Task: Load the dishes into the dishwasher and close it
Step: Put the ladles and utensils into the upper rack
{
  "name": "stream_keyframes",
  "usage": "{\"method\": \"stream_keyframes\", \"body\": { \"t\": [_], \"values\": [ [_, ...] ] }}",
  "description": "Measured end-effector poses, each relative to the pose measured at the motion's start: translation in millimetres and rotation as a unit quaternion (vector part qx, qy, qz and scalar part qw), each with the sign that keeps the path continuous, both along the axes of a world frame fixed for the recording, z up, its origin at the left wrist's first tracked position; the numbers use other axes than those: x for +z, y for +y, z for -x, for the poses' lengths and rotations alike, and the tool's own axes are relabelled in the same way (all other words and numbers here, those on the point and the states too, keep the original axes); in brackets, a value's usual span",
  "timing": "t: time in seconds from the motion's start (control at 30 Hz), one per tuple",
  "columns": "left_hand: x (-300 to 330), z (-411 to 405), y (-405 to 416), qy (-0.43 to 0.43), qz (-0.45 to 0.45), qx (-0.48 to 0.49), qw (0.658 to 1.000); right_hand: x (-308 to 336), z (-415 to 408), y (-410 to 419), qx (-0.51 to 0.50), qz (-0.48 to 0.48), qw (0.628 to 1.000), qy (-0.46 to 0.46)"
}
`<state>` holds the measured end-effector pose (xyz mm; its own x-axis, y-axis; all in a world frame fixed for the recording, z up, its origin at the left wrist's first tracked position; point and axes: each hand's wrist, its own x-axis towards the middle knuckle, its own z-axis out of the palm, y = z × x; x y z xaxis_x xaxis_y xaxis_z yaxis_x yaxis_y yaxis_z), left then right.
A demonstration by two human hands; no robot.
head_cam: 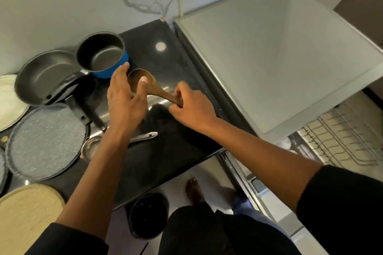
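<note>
A wooden ladle (145, 84) lies on the black counter (176, 145). My right hand (191, 105) is closed on its handle end. My left hand (124, 97) hovers open over the ladle's bowl, thumb tip on its rim, fingertips near a blue saucepan (103, 56). A grey frying pan (45, 76), a speckled grey plate (47, 141), a cream plate (8, 101) and a steel ladle (143, 136) sit on the counter. The dishwasher's wire rack (339, 143) shows at lower right.
A raised grey lid or door panel (279, 58) stands right of the counter, above the rack. A wooden board (27, 217) lies at the near left. A dark bin (149, 215) stands on the floor by my bare foot (194, 190).
</note>
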<state>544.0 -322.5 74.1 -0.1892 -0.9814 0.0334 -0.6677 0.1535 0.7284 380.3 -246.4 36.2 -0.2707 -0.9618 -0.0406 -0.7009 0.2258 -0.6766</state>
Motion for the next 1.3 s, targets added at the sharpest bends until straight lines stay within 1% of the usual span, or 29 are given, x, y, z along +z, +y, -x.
{"method": "stream_keyframes", "body": {
  "t": [0.1,0.17,0.27,0.37,0.43,0.5,0.57,0.63,0.67,0.73,0.8,0.87,0.93,1.0,1.1,1.17,1.23,1.3],
  "values": [
    [7.1,54.3,14.4,0.069,-0.028,-0.055,0.996,9.8,38.3,39.2,-0.055,0.042,0.995,-0.067],
    [12.2,96.0,28.6,0.115,-0.023,-0.097,0.988,14.7,67.4,71.4,-0.085,0.063,0.988,-0.109],
    [19.2,157.3,54.7,0.148,-0.023,-0.162,0.975,21.4,109.4,118.0,-0.145,0.065,0.968,-0.195],
    [26.2,223.0,96.3,0.167,-0.049,-0.27,0.947,31.9,152.9,166.3,-0.198,0.084,0.943,-0.253],
    [32.1,260.9,127.3,0.172,-0.046,-0.336,0.925,39.8,180.2,198.6,-0.222,0.102,0.929,-0.278],
    [35.8,300.8,158.3,0.18,-0.041,-0.384,0.905,45.1,213.4,235.0,-0.25,0.125,0.922,-0.269],
    [35.7,339.6,187.6,0.187,-0.046,-0.424,0.885,44.4,250.1,271.5,-0.282,0.133,0.925,-0.217],
    [30.4,374.0,215.7,0.194,-0.058,-0.455,0.867,42.1,285.1,304.2,-0.306,0.116,0.929,-0.175],
    [25.6,391.7,230.9,0.193,-0.066,-0.464,0.862,40.1,303.1,320.5,-0.313,0.111,0.93,-0.158],
    [11.2,426.5,259.7,0.183,-0.088,-0.465,0.862,33.5,338.5,349.8,-0.331,0.104,0.928,-0.138],
    [-11.0,457.0,280.6,0.169,-0.126,-0.463,0.861,22.8,369.6,371.0,-0.367,0.103,0.914,-0.137],
    [-41.6,485.5,295.8,0.134,-0.161,-0.47,0.858,7.4,402.0,387.3,-0.419,0.104,0.893,-0.127],
    [-77.8,503.5,302.0,0.079,-0.167,-0.486,0.854,-9.4,430.6,398.9,-0.472,0.114,0.868,-0.109],
    [-118.5,516.3,302.8,0.005,-0.167,-0.502,0.849,-26.0,457.8,406.6,-0.513,0.137,0.841,-0.101],
    [-173.1,525.2,297.3,-0.109,-0.185,-0.507,0.835,-48.6,489.0,409.0,-0.547,0.178,0.81,-0.117],
    [-206.4,529.1,291.6,-0.195,-0.178,-0.512,0.818,-61.7,504.6,404.6,-0.553,0.201,0.798,-0.129],
    [-234.0,529.6,285.3,-0.293,-0.145,-0.515,0.792,-72.6,515.4,397.3,-0.555,0.224,0.791,-0.132],
    [-254.8,528.2,278.8,-0.369,-0.119,-0.517,0.763,-82.8,523.4,389.3,-0.553,0.239,0.786,-0.139]
  ]
}}
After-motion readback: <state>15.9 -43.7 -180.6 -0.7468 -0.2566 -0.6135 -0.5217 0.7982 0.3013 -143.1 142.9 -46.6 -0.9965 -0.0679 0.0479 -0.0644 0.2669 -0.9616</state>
